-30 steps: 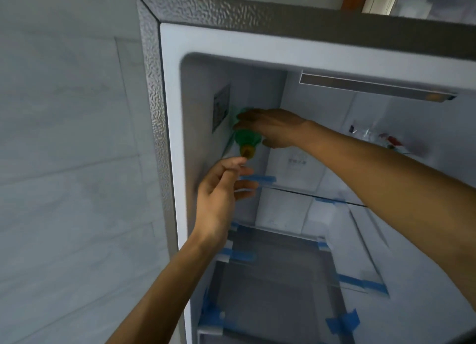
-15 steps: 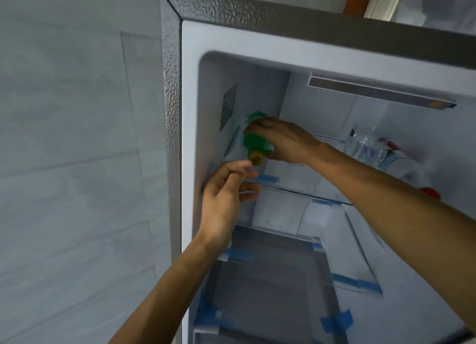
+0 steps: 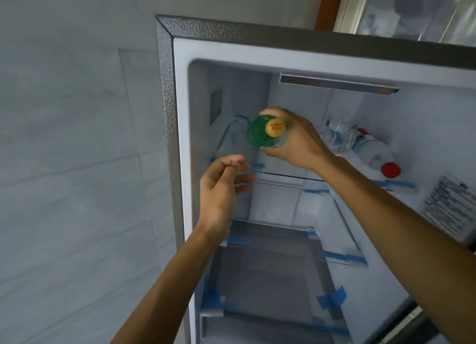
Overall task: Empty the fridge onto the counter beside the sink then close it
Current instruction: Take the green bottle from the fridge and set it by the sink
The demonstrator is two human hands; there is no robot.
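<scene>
Fridge [image 3: 168, 106]: open, textured grey casing, white interior. Green bottle [image 3: 256, 137] with yellow cap [image 3: 275, 127], cap facing the camera: at the left of the upper compartment, above the glass shelf [image 3: 288, 175], held in the right hand [image 3: 296, 142], whose fingers are curled round its body. Left hand [image 3: 221, 189]: raised just below and left of the green bottle, apart from it, fingers loosely bent and spread, holding nothing. Clear bottle [image 3: 337, 137]: lying on the glass shelf, right of the right hand. White bottle [image 3: 371, 150] with red cap [image 3: 390, 169]: lying beside the clear bottle, cap toward the front. Blue tape [image 3: 332, 298]: strips at shelf corners. Printed label [image 3: 448, 209]: on the right inner wall. Grey tiled wall [image 3: 77, 137]: left of the fridge.
</scene>
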